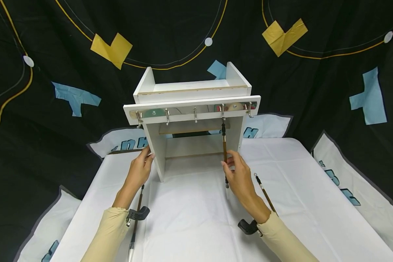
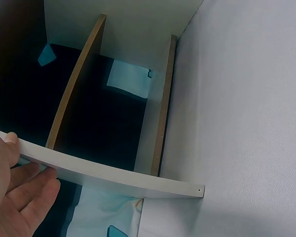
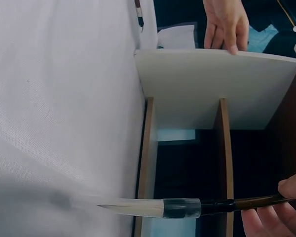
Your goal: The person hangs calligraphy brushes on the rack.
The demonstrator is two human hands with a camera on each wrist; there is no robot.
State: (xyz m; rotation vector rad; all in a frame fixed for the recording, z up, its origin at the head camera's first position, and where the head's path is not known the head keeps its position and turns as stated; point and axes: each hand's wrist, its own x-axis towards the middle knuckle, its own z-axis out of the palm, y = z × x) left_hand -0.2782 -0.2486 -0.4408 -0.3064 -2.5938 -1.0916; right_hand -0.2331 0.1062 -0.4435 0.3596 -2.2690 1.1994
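In the head view, my right hand (image 1: 240,176) pinches the brown handle of a calligraphy brush (image 1: 225,145) between thumb and fingers. The brush is upright under a hook (image 1: 222,110) on the rack's rail; whether its loop is on the hook cannot be told. Its pale, pointed bristles (image 3: 138,207) and dark collar show in the right wrist view, pointing down toward the table. My left hand (image 1: 139,168) holds the side panel (image 2: 103,170) of the white shelf rack (image 1: 154,145), thumb at the front edge and fingers along the outer face.
Several metal hooks line the rail (image 1: 180,118) across the rack's front. One brush (image 1: 265,193) lies on the white-covered table (image 1: 190,218) right of my right hand. Another brush (image 1: 136,222) lies by my left forearm. A black curtain (image 1: 177,32) hangs behind.
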